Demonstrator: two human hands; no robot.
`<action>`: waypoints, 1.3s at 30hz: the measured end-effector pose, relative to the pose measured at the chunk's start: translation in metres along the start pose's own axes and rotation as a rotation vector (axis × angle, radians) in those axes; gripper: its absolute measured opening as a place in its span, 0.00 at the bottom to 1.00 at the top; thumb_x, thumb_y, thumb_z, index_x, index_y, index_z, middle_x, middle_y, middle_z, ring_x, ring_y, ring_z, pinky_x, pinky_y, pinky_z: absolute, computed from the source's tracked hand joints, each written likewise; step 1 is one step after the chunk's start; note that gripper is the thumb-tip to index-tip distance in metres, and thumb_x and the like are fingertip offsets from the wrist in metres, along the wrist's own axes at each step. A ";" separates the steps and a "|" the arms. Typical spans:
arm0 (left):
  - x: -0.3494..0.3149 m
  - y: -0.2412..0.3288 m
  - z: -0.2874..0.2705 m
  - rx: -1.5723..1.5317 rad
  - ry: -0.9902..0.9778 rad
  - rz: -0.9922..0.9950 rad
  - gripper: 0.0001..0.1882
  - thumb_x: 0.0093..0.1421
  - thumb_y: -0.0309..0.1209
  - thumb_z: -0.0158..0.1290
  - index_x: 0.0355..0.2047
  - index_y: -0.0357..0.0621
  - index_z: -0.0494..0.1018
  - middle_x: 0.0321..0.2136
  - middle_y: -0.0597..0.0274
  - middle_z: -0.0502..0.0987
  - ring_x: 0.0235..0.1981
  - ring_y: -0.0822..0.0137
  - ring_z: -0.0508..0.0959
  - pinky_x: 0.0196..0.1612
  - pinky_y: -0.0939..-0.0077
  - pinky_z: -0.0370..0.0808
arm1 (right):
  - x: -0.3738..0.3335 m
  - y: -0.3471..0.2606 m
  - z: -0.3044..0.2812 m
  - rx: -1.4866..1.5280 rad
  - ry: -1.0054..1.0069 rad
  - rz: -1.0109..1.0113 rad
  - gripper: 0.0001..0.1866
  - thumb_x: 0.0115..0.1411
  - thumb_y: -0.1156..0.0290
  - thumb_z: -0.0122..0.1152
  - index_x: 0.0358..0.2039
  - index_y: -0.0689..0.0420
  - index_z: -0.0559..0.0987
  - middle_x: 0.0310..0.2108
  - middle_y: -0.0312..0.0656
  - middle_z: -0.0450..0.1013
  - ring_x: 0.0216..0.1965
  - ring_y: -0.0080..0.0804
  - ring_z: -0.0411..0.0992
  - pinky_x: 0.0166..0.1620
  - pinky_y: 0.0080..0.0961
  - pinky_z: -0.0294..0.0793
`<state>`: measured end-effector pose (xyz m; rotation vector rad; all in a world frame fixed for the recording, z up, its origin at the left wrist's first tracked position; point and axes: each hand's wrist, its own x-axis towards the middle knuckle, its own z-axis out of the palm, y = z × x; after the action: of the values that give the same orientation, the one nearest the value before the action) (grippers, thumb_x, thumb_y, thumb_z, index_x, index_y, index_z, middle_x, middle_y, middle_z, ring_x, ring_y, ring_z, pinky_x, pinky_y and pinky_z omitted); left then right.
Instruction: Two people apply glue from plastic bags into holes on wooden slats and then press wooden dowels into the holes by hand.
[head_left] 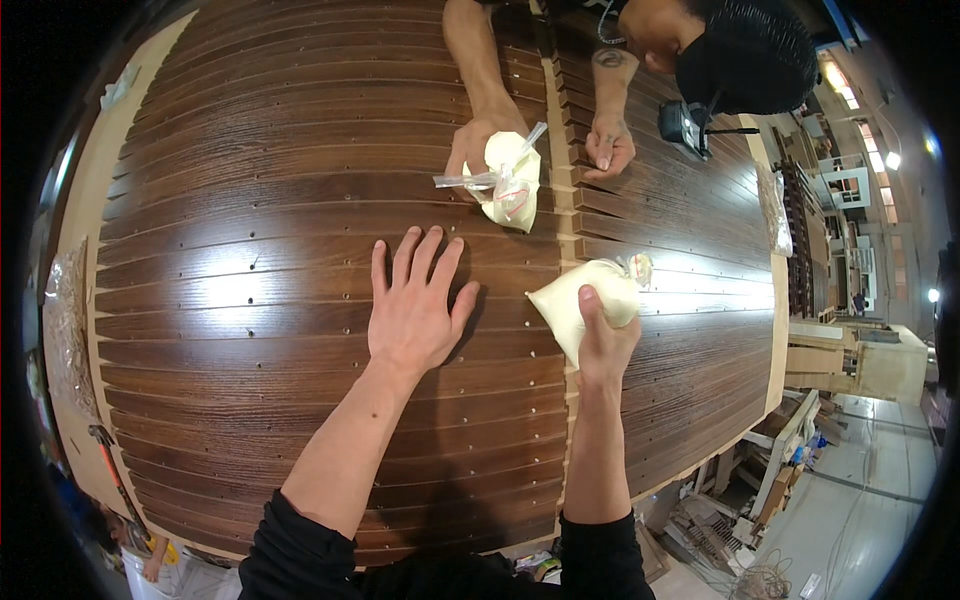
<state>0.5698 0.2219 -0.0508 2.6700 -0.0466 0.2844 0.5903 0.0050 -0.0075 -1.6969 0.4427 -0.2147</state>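
Observation:
My left hand [417,305] lies palm down with fingers spread on the dark brown wooden slats [250,340], which have small holes along them. In my right hand [608,345] is a clear plastic bag of pale yellow paste [580,300], my thumb pressed on its side. One corner of the bag points left and down, over the gap between the two rows of slats. Across from me, a co-worker's hand [490,140] grips a similar tied bag of pale paste [515,195]. The co-worker's other hand [607,148] rests near the slat ends.
Clear plastic wrap [68,330] lies on the light board edge at the left, with a hammer [112,465] below it. The co-worker leans over the far side wearing a head-mounted device [685,122]. Wood scraps [715,520] lie on the floor at the lower right.

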 end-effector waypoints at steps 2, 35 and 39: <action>-0.001 -0.001 0.000 0.004 0.000 0.000 0.30 0.67 0.44 0.56 0.66 0.49 0.67 0.67 0.55 0.66 0.71 0.52 0.61 0.75 0.40 0.49 | -0.001 0.001 -0.003 -0.038 0.008 -0.002 0.24 0.60 0.70 0.73 0.54 0.66 0.77 0.47 0.42 0.79 0.45 0.29 0.78 0.49 0.26 0.78; -0.002 -0.005 0.000 0.005 -0.003 0.000 0.28 0.69 0.44 0.54 0.66 0.47 0.68 0.67 0.53 0.66 0.71 0.52 0.60 0.75 0.40 0.48 | 0.011 -0.011 0.020 0.009 0.077 0.038 0.25 0.66 0.63 0.66 0.59 0.63 0.75 0.48 0.45 0.78 0.48 0.33 0.77 0.51 0.31 0.78; -0.002 0.000 0.002 0.020 -0.014 0.014 0.29 0.71 0.47 0.51 0.67 0.48 0.66 0.68 0.54 0.64 0.72 0.53 0.58 0.75 0.40 0.47 | -0.018 0.014 -0.040 0.394 0.248 0.163 0.32 0.67 0.47 0.60 0.61 0.57 0.72 0.47 0.43 0.78 0.47 0.38 0.78 0.41 0.33 0.81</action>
<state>0.5680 0.2212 -0.0533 2.6922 -0.0673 0.2722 0.5563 -0.0251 -0.0120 -1.2466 0.6727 -0.3695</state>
